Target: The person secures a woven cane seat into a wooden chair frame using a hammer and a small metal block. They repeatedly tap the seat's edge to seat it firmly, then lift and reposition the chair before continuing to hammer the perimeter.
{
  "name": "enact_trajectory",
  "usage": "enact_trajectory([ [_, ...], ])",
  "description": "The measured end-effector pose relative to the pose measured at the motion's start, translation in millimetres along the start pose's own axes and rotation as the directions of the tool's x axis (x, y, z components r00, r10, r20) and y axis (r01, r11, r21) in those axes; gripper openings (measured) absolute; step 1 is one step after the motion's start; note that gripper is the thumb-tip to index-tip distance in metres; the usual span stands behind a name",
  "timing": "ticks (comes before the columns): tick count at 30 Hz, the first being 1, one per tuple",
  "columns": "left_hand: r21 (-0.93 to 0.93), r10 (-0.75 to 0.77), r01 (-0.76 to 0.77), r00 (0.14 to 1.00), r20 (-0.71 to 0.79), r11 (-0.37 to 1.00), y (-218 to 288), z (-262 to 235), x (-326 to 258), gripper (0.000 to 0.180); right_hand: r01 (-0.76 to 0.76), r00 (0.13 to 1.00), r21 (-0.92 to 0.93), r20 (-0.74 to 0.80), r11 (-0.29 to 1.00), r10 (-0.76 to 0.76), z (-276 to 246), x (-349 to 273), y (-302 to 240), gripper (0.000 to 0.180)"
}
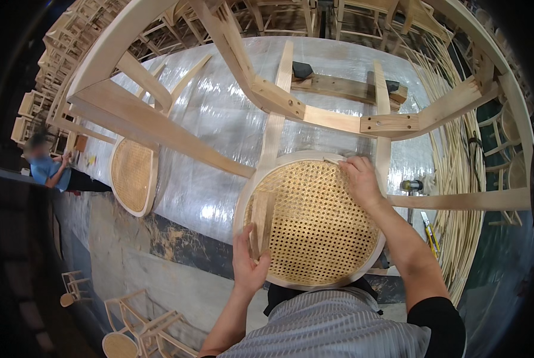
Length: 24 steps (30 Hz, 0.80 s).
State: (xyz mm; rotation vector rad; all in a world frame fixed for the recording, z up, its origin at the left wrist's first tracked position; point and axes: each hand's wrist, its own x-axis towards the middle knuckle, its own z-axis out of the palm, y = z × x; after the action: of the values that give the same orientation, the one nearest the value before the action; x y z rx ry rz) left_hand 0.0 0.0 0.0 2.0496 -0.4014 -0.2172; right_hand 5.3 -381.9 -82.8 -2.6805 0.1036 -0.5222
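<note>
A round cane panel (323,230) in a pale wooden ring frame (374,250) lies before me, joined to an unfinished wooden chair. My left hand (250,262) is closed around a wooden block (261,218) that rests on the left side of the woven cane. At the far right of the ring, my right hand (362,182) pinches a thin pale strip (332,160) along the inner edge of the frame. The fingertips of that hand partly hide the strip.
Curved chair rails (332,119) stand beyond the panel, over the plastic-covered table (210,197). A mallet (411,185), a yellow utility knife (431,234) and long cane strips (458,238) lie right. Another cane-panelled chair (153,179) and a person (52,170) are left.
</note>
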Motion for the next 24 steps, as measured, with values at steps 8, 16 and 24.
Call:
enact_trajectory([
  [8,0.069,-0.003,0.004,1.000,-0.007,0.998,12,-15,10,0.067,0.084,0.996,0.041,0.004,0.996,-0.084,-6,8,0,0.045],
  [16,0.059,0.202,-0.208,0.974,0.102,0.976,24,29,23,0.070,-0.355,0.930,0.328,0.223,0.876,0.293,-82,5,-18,0.034],
  [24,-0.179,0.567,-0.551,0.692,0.447,0.815,72,118,-6,0.069,-0.592,0.721,0.782,0.404,0.196,0.564,-124,-170,-123,0.042],
])
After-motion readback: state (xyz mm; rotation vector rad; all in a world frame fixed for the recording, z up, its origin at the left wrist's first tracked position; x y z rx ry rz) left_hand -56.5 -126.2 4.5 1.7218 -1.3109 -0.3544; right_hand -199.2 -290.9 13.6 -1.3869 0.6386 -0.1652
